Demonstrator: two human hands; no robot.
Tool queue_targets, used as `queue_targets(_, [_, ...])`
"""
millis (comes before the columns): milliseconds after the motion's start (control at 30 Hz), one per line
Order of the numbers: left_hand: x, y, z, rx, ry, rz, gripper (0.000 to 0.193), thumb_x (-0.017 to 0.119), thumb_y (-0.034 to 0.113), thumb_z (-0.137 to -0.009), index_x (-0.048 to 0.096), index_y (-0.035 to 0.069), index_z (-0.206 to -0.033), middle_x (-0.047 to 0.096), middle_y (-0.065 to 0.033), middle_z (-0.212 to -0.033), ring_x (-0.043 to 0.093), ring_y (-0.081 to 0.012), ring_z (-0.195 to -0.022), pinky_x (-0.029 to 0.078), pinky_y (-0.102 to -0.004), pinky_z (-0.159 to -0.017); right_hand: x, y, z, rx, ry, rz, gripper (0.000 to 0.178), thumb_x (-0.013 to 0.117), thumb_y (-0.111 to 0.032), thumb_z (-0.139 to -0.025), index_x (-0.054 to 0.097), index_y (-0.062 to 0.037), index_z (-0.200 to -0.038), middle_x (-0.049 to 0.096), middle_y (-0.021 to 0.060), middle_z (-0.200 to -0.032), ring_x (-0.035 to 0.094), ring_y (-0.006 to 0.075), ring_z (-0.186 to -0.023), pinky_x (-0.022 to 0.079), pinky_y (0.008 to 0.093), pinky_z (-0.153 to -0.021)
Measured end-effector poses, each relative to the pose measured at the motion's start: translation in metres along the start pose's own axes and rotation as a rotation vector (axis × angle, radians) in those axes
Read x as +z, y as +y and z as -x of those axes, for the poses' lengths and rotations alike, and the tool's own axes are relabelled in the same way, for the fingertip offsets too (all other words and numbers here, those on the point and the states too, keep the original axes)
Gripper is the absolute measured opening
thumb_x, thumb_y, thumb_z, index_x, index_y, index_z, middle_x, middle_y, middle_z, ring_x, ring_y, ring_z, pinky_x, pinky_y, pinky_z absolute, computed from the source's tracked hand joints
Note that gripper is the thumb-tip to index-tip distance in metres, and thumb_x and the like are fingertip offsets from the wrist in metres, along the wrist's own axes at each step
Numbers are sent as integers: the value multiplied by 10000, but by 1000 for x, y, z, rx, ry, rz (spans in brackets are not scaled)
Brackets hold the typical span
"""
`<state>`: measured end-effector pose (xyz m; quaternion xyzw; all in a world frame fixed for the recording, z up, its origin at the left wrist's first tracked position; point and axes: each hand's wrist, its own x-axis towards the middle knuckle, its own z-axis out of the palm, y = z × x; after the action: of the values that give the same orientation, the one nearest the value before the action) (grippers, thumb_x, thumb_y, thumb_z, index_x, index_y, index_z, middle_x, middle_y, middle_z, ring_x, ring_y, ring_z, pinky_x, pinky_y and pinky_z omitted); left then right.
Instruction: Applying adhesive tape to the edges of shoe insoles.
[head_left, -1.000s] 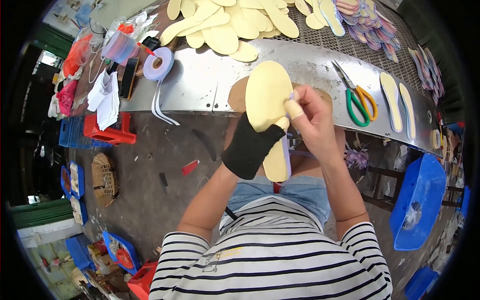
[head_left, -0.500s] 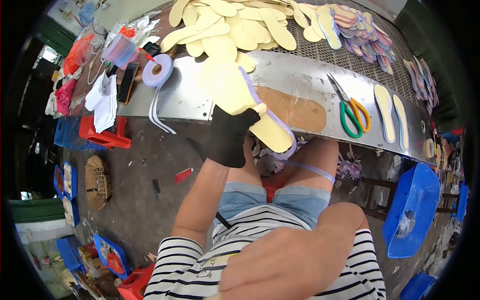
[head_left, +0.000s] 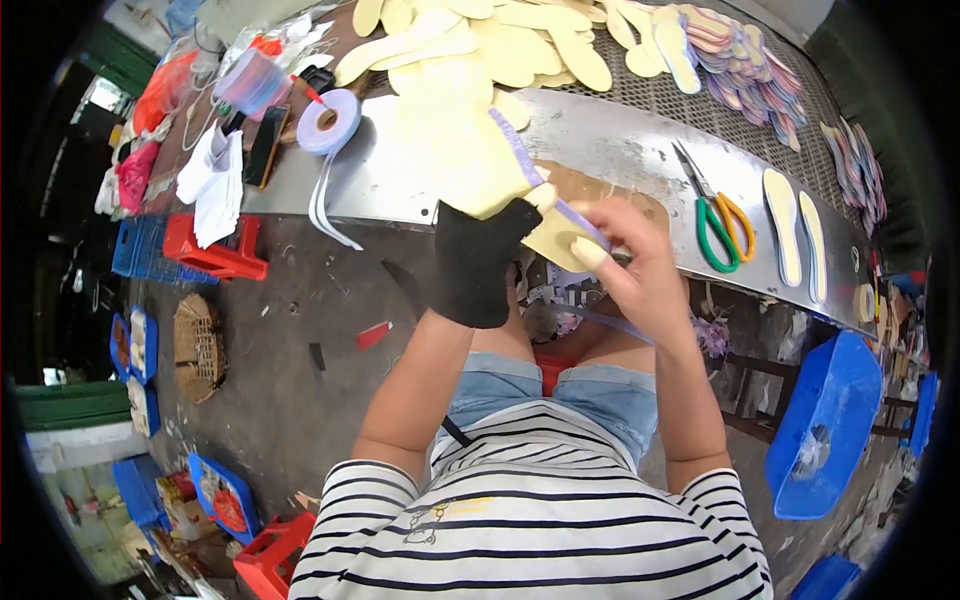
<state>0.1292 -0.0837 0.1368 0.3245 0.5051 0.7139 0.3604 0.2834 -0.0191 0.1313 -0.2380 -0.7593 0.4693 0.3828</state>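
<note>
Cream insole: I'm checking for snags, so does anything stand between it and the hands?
Nothing visible beyond the black glove on the left hand; the right hand is at the near end of the cream insole.

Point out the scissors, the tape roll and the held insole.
Scissors [head_left: 707, 193]: head view, where blades meet handles.
Tape roll [head_left: 346, 121]: head view, pale ring face.
Held insole [head_left: 488, 168]: head view, its wide end.

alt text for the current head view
A black-gloved left hand and the right hand hold a cream insole with purple edging at a metal bench. Scissors lie to the right, a tape roll left, piled insoles behind.
</note>
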Motion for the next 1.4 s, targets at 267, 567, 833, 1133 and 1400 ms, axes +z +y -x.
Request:
queue_targets(267, [-22, 50, -3, 584, -251, -994, 478, 747, 115, -630, 534, 48, -1052, 558, -171, -1047, 620, -306, -868, 505, -366, -746, -29, 24, 2, -6, -325, 324, 142, 600, -76, -777, 600, -10, -903, 567, 74, -697, 546, 185, -634, 425, 306, -579])
queue_targets(567, [-26, 4, -12, -147, -1235, -1007, 308, 623, 218, -773, 631, 44, -1027, 659, -115, -802, 630, -184, -630, 494, -302, -623, -44, 10, -8, 349, -546, -11, 231, 601, -216, -828, 600, -1, -910, 578, 3, -745, 518, 65, -701, 419, 203, -634])
queue_targets(833, [-37, 26, 16, -172, -1073, -757, 344, 513, 352, -852, 628, 47, -960, 611, -160, -766, 589, -293, -704, 457, -363, -658, -94, -4, -20, 384, -393, -188, 183, 685, -164, -747, 600, -38, -850, 584, -23, -737, 518, 37, -625, 389, 177, -530])
queue_targets(1133, [-43, 40, 49, -338, -622, -351, 362, 555, 259, -870, 581, -9, -1111, 652, -77, -859, 598, -130, -737, 472, -265, -686, -38, -26, 54, 367, 75, -349, 146, 683, -39, -758, 606, 10, -871, 607, 8, -728, 527, 34, -597, 403, 159, -530])
queue_targets(1400, [-5, 14, 64, -78, -74, -149, 350, 562, 281, -879, 566, -29, -1040, 612, -49, -843, 559, -97, -755, 465, -252, -668, 26, -14, 57, 60, 300, -116, 173, 700, 26, -685, 649, 3, -848, 532, 44, -740, 466, 63, -620, 339, 193, -506])
